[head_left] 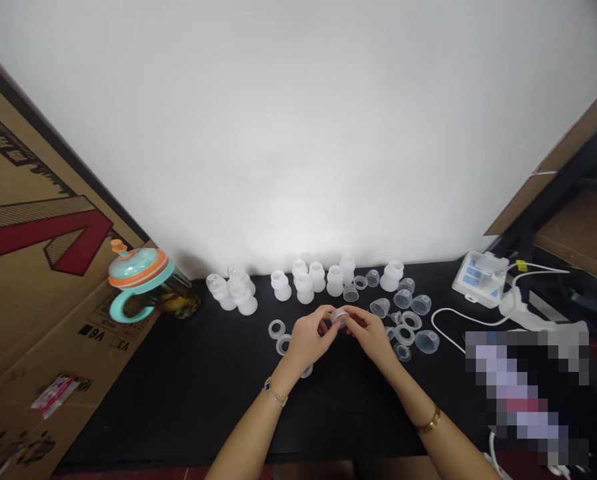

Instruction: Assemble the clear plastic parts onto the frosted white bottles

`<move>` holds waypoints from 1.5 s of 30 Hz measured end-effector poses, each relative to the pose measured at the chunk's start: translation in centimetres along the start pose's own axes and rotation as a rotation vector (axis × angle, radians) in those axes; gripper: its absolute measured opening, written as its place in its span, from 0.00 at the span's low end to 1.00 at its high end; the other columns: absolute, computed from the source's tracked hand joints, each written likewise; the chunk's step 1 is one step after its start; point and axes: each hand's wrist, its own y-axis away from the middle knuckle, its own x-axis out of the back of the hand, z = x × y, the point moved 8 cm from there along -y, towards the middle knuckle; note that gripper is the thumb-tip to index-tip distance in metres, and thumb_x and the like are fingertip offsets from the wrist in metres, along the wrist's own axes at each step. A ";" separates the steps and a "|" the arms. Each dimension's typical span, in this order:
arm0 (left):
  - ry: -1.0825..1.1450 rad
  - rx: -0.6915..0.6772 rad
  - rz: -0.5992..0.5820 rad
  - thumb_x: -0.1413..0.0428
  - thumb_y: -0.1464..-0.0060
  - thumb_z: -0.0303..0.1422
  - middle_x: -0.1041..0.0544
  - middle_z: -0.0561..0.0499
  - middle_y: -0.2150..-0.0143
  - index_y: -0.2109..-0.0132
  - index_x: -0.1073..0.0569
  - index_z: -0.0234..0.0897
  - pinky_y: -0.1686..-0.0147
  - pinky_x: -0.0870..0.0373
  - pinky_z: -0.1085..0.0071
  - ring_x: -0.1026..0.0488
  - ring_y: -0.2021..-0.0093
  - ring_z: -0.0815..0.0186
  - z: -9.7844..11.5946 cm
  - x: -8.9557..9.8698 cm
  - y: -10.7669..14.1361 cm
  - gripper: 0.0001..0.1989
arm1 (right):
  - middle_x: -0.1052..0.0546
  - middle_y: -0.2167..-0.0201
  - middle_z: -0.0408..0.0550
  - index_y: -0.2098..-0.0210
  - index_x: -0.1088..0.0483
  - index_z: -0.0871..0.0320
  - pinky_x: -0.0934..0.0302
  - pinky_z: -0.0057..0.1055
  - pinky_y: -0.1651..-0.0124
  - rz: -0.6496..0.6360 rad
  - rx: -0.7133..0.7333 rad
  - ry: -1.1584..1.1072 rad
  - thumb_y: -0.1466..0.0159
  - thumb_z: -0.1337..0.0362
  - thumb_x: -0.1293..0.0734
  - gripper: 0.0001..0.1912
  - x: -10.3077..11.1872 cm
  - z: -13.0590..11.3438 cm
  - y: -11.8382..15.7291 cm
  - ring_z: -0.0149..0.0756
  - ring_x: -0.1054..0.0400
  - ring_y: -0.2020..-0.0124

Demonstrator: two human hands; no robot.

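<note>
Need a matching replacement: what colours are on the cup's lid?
The lid is orange and pale turquoise, seen best in the head view.

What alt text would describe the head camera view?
The left hand and right hand pinch a small translucent ring above a black table. Frosted bottle-shaped plastic parts, clear cups and rings lie around them, with a teal-handled cup at the far left.

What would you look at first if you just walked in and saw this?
The cup with the orange and teal lid stands out first, at the left end of the black table. In the middle, the left hand and right hand hold a small see-through ring. Behind them, cloudy white plastic pieces stand in a row.
</note>
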 end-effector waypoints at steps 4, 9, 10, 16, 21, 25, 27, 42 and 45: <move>-0.006 -0.008 -0.001 0.43 0.40 0.34 0.17 0.55 0.60 0.49 0.26 0.43 0.65 0.27 0.73 0.23 0.70 0.69 0.0 0.0 0.1 0.12 | 0.18 0.68 0.49 0.58 0.19 0.58 0.33 0.32 0.69 0.007 -0.002 0.005 0.41 0.53 0.32 0.18 0.1 0.1 0.0 0.37 0.30 0.74; -0.019 -0.010 0.001 0.43 0.40 0.35 0.18 0.55 0.61 0.49 0.26 0.43 0.65 0.28 0.73 0.24 0.70 0.69 0.1 -0.1 0.1 0.12 | 0.18 0.68 0.49 0.59 0.19 0.59 0.34 0.32 0.70 0.013 -0.008 -0.007 0.41 0.53 0.31 0.18 0.1 0.1 -0.1 0.36 0.30 0.75; -0.023 -0.010 -0.001 0.43 0.40 0.35 0.18 0.55 0.61 0.49 0.26 0.43 0.65 0.28 0.73 0.24 0.70 0.69 0.1 -0.1 0.1 0.12 | 0.18 0.69 0.49 0.59 0.18 0.59 0.34 0.32 0.70 0.015 -0.006 -0.003 0.41 0.53 0.31 0.18 0.1 0.1 -0.1 0.36 0.31 0.75; -0.032 -0.019 -0.005 0.43 0.40 0.35 0.18 0.54 0.60 0.49 0.26 0.43 0.65 0.28 0.73 0.24 0.70 0.69 0.3 -0.1 0.2 0.12 | 0.19 0.71 0.48 0.61 0.18 0.57 0.36 0.31 0.73 0.015 0.010 0.036 0.40 0.53 0.32 0.17 0.1 -0.3 0.0 0.35 0.33 0.77; -0.037 -0.023 -0.010 0.44 0.40 0.36 0.18 0.54 0.59 0.49 0.26 0.43 0.65 0.28 0.72 0.24 0.70 0.69 0.3 -0.2 0.2 0.12 | 0.20 0.72 0.47 0.60 0.18 0.56 0.39 0.30 0.74 0.016 0.029 0.072 0.38 0.53 0.32 0.17 0.2 -0.2 0.1 0.34 0.35 0.78; -0.051 -0.007 -0.002 0.44 0.40 0.36 0.18 0.54 0.60 0.48 0.27 0.43 0.64 0.28 0.72 0.24 0.70 0.68 0.1 -0.1 0.1 0.13 | 0.20 0.71 0.47 0.59 0.18 0.57 0.39 0.30 0.74 0.031 0.034 0.083 0.38 0.52 0.32 0.17 0.2 0.1 0.1 0.35 0.35 0.76; -0.055 0.004 0.011 0.44 0.39 0.36 0.18 0.54 0.61 0.48 0.26 0.43 0.64 0.28 0.72 0.24 0.70 0.69 0.1 0.0 0.1 0.13 | 0.20 0.69 0.48 0.57 0.19 0.57 0.38 0.30 0.73 0.032 0.033 0.066 0.38 0.51 0.32 0.18 0.2 0.2 0.1 0.35 0.34 0.75; 0.019 0.074 0.113 0.44 0.39 0.42 0.17 0.52 0.65 0.52 0.25 0.41 0.70 0.28 0.73 0.24 0.72 0.67 -1.3 1.2 -0.1 0.13 | 0.20 0.51 0.53 0.44 0.27 0.53 0.31 0.34 0.60 0.251 0.233 0.300 0.31 0.53 0.37 0.20 6.4 -8.1 3.7 0.42 0.25 0.59; 0.030 0.081 0.123 0.44 0.39 0.44 0.17 0.51 0.63 0.52 0.26 0.41 0.71 0.27 0.74 0.23 0.72 0.67 -1.4 1.5 -0.1 0.14 | 0.21 0.49 0.53 0.46 0.27 0.52 0.32 0.39 0.52 0.509 0.261 0.466 0.31 0.54 0.38 0.18 14.0 -10.6 8.2 0.46 0.25 0.54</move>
